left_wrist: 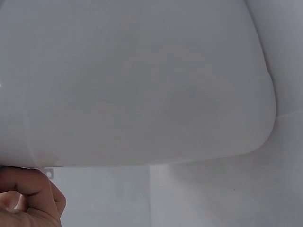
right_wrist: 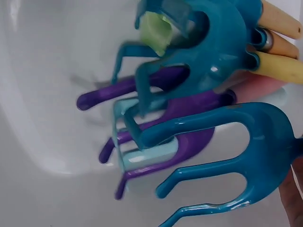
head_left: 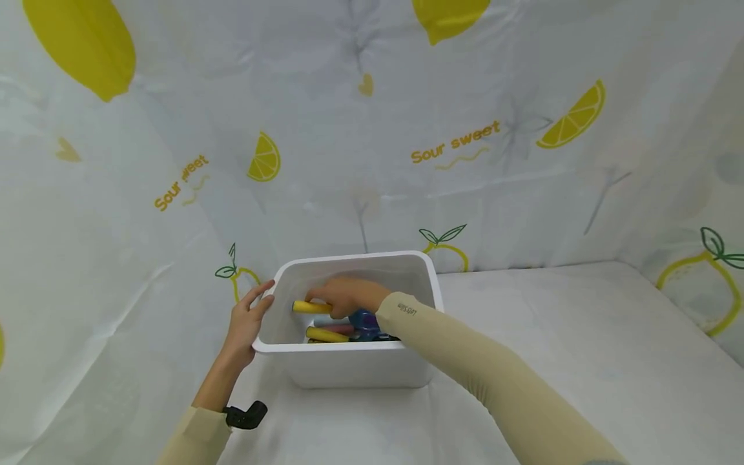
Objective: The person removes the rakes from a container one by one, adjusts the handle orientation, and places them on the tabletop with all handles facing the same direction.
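A white plastic bin (head_left: 349, 365) holds several garden hand rakes. My left hand (head_left: 247, 323) grips the bin's left rim; in the left wrist view its curled fingers (left_wrist: 33, 189) lie against the bin's wall. Inside the bin, my right hand (head_left: 345, 296) holds a hand rake by its yellow handle (head_left: 310, 307). Up close, that rake's blue three-pronged head (right_wrist: 265, 146) lies over the others, with the right hand (right_wrist: 291, 194) at the frame edge. Beneath are a purple rake (right_wrist: 199, 106), another blue rake (right_wrist: 222, 42) and a pale blue one (right_wrist: 154, 153).
Inside the bin, another yellow handle (head_left: 327, 335) lies near the front wall. A pale green piece (right_wrist: 156, 33) sits among the prongs. The bin stands on a white-covered table (head_left: 523, 361), with a lemon-print sheet (head_left: 325, 194) hanging behind it.
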### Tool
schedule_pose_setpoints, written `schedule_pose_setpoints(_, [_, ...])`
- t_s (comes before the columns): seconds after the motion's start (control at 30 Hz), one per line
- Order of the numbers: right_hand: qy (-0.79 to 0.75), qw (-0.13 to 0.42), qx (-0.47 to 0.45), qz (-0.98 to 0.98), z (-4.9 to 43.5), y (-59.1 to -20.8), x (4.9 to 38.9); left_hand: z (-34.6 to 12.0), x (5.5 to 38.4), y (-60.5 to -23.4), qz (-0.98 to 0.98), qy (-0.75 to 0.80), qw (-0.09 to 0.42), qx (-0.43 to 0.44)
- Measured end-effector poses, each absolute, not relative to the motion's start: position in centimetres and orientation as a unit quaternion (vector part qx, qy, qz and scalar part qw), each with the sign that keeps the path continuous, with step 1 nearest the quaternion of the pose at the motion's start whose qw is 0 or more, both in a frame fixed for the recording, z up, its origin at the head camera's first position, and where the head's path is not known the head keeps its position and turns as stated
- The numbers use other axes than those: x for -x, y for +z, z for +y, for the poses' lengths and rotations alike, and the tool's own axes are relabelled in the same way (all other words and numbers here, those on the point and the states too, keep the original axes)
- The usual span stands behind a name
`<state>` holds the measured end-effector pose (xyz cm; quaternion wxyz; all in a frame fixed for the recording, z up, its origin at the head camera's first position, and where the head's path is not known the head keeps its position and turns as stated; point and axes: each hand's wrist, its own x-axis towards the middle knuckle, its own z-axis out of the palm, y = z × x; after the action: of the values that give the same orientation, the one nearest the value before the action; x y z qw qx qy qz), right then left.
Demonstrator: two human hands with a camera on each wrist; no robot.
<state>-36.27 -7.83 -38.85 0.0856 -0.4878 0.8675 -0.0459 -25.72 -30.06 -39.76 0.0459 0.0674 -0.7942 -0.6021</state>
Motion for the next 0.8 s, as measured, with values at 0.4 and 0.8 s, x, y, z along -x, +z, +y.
schedule_pose_setpoints(0.4, [-0.084, 0.118, 0.502, 0.852, -6.7, -36.5, 36.9, -30.1, 25.7, -39.9, -0.791, -0.607, 0.038, -0.064])
schedule_pose_setpoints(0.8, [-0.085, 0.117, 0.476, 0.867, -4.9, -33.7, 37.3, -30.0, 25.7, -39.7, -0.796, -0.6, 0.043, -0.068])
